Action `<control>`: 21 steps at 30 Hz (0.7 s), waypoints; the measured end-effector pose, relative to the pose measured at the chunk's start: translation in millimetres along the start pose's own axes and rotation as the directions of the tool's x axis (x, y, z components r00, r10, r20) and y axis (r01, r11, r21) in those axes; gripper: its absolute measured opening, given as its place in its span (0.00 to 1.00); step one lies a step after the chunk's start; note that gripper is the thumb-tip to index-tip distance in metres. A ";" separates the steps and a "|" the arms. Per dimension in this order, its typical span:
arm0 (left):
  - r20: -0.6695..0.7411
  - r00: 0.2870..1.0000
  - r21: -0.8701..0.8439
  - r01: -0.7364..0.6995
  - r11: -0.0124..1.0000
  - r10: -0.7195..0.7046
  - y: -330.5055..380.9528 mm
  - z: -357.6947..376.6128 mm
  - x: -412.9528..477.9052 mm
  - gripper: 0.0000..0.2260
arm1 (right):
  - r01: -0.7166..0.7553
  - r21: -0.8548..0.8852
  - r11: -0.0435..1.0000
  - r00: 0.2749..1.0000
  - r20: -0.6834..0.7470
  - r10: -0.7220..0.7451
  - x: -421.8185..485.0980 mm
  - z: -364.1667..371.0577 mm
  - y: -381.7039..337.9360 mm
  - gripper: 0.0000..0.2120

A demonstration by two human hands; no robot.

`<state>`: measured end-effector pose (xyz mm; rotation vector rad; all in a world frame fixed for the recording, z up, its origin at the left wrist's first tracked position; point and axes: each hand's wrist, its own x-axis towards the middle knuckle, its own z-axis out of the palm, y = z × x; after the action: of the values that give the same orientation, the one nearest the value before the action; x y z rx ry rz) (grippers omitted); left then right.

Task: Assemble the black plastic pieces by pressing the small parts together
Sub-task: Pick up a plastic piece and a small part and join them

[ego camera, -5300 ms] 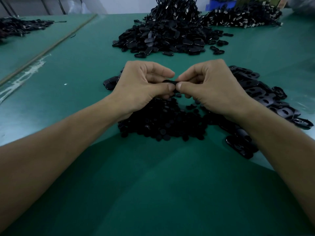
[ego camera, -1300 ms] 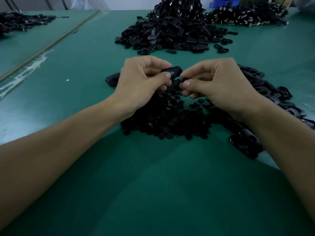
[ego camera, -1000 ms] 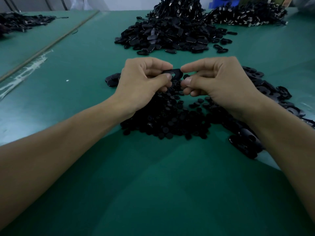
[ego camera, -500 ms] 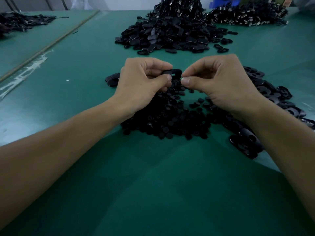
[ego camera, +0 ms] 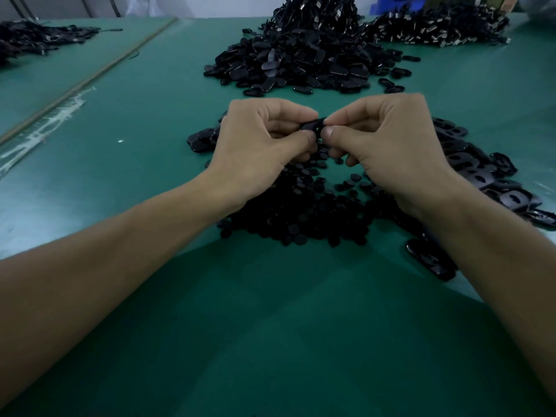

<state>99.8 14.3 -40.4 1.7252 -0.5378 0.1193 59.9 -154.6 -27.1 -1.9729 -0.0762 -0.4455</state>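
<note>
Near edge of the worktop (ego camera: 270, 341): bare green surface, with both forearms reaching across it from the left and right corners.
Mid worktop, under the wrists: pile of small round parts (ego camera: 301, 215), black and loosely heaped.
Right of that pile: slotted oval plates (ego camera: 481, 176), lying in a band from the near right to behind the right wrist.
Left hand (ego camera: 258, 152): raised over the pile's far side, fingers curled, thumb and forefinger clamped on the left end of the black piece (ego camera: 314, 125).
Right hand (ego camera: 388, 145): knuckles up, thumb and forefinger pinching the right end of the same piece, fingertips almost meeting those of the left.
Black piece: held between both hands, off the worktop, roughly level; whether a small part sits in it cannot be told.
Left of the left hand: a few loose oval pieces (ego camera: 200, 141) flat on the surface.
Farther back, centre: tall heap (ego camera: 301, 61) of dark oval pieces.
Far right: second heap (ego camera: 436, 25), flecked with pale metal ends.
Far left: another dark heap (ego camera: 36, 40), beyond a seam (ego camera: 90, 76) in the surface.
</note>
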 end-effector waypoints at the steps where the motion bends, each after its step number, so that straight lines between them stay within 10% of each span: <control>1: -0.001 1.000 0.000 0.001 1.000 -0.001 -0.1 -0.1 -0.1 0.09 | -0.008 0.006 1.000 1.000 0.002 0.008 0.1 0.4 0.4 0.05; 21: -0.005 1.000 0.038 -0.020 0.999 0.020 1.2 1.5 -2.2 0.10 | -0.018 0.071 0.997 0.999 -0.040 0.021 -1.6 3.7 0.3 0.06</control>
<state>97.1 13.4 -40.5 1.7558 -0.5520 0.1497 59.5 -151.1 -29.2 -1.8931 -0.0460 -0.4643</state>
